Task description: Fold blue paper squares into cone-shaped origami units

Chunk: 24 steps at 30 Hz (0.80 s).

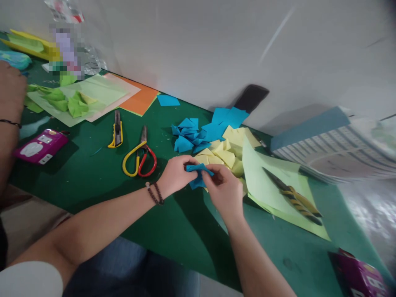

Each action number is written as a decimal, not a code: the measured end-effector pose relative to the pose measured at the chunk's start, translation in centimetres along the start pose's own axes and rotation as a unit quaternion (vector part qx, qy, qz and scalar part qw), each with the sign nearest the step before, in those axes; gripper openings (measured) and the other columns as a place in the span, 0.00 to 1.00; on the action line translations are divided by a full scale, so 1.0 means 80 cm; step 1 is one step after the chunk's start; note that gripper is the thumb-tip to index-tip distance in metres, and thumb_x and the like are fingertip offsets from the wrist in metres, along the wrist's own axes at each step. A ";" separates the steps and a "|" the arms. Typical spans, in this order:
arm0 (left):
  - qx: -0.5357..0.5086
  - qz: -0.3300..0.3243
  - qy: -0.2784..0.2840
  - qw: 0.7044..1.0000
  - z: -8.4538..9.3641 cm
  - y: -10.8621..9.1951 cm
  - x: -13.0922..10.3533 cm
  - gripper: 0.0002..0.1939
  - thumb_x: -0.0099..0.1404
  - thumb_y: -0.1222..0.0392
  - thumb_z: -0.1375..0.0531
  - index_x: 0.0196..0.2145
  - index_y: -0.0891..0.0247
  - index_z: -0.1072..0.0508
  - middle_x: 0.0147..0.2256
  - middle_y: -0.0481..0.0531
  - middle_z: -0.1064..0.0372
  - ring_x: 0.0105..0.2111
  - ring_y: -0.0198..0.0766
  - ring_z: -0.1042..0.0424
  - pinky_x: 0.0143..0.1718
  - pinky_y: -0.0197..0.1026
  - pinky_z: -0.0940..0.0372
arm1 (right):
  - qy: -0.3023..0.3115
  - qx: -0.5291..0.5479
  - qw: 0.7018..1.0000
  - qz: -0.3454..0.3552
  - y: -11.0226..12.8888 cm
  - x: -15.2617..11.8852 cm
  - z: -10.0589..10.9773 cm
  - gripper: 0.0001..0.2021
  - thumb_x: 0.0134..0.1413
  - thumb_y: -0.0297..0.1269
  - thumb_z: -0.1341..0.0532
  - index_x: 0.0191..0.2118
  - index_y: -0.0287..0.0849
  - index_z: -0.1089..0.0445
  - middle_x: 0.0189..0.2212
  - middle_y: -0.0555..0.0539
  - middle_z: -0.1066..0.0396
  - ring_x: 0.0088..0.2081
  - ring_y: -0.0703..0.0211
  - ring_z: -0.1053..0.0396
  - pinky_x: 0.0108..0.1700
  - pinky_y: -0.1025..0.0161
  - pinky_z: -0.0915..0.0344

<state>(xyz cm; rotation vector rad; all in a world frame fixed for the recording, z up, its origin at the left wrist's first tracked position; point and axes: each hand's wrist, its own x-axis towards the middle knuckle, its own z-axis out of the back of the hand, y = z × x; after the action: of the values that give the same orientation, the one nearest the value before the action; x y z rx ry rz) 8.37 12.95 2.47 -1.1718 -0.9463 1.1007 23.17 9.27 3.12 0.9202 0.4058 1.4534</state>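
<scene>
A small piece of folded blue paper is pinched between my two hands, just above the green table. My left hand, with a dark beaded bracelet at the wrist, grips its left side. My right hand has thumb and fingers closed on the right side. Beyond the hands lies a heap of folded blue paper pieces. Folded pale yellow pieces are piled beside it, right behind my fingers. Flat blue sheets rest at the back near the wall.
Scissors with yellow and red handles and a yellow cutter lie left on the green table. Yellow-black scissors rest on light green paper. A purple packet sits near another person's arm. A striped box stands right.
</scene>
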 end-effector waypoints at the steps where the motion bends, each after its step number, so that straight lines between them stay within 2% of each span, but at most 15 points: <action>1: 0.002 0.010 0.008 1.000 0.000 0.002 0.001 0.09 0.51 0.72 0.37 0.31 0.65 0.24 0.30 0.47 0.25 0.31 0.35 0.27 0.32 0.35 0.34 | 0.008 -0.003 1.000 -0.010 -0.001 0.001 0.000 0.08 0.50 0.40 0.37 0.35 0.44 0.26 0.24 0.51 0.28 0.23 0.62 0.34 0.27 0.62 0.33; 5: 0.001 0.027 0.031 0.999 0.000 0.008 0.003 0.09 0.50 0.72 0.38 0.31 0.65 0.24 0.29 0.46 0.26 0.29 0.34 0.30 0.30 0.34 0.37 | 0.027 -0.009 0.999 -0.037 -0.003 0.003 0.001 0.10 0.48 0.43 0.37 0.34 0.44 0.26 0.21 0.51 0.29 0.22 0.60 0.34 0.26 0.62 0.35; 12: 0.026 0.016 0.040 0.999 0.000 0.009 0.003 0.04 0.56 0.64 0.38 0.30 0.64 0.24 0.28 0.47 0.27 0.27 0.33 0.32 0.28 0.34 0.39 | 0.048 -0.003 0.995 -0.082 0.001 0.006 0.005 0.11 0.45 0.43 0.38 0.33 0.42 0.26 0.21 0.50 0.29 0.24 0.59 0.33 0.29 0.61 0.34; 18: 0.067 0.017 0.037 0.997 0.002 0.001 0.001 0.03 0.58 0.64 0.39 0.30 0.65 0.25 0.28 0.46 0.28 0.27 0.33 0.33 0.28 0.34 0.41 | 0.066 0.036 0.989 -0.124 0.003 0.011 0.011 0.15 0.44 0.47 0.36 0.34 0.42 0.27 0.27 0.46 0.24 0.29 0.56 0.28 0.33 0.59 0.31; 24: 0.056 0.019 0.055 0.997 0.003 -0.001 0.000 0.02 0.57 0.67 0.41 0.28 0.65 0.28 0.27 0.45 0.31 0.27 0.31 0.35 0.28 0.34 0.43 | 0.091 0.007 0.984 -0.154 -0.001 0.012 0.014 0.15 0.45 0.50 0.36 0.31 0.42 0.27 0.22 0.48 0.26 0.24 0.56 0.29 0.30 0.59 0.31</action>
<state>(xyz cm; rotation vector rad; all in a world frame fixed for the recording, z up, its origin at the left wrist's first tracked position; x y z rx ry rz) 8.14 13.03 2.55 -1.1508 -0.7706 1.0932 24.22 9.89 4.03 0.7015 0.6650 1.2531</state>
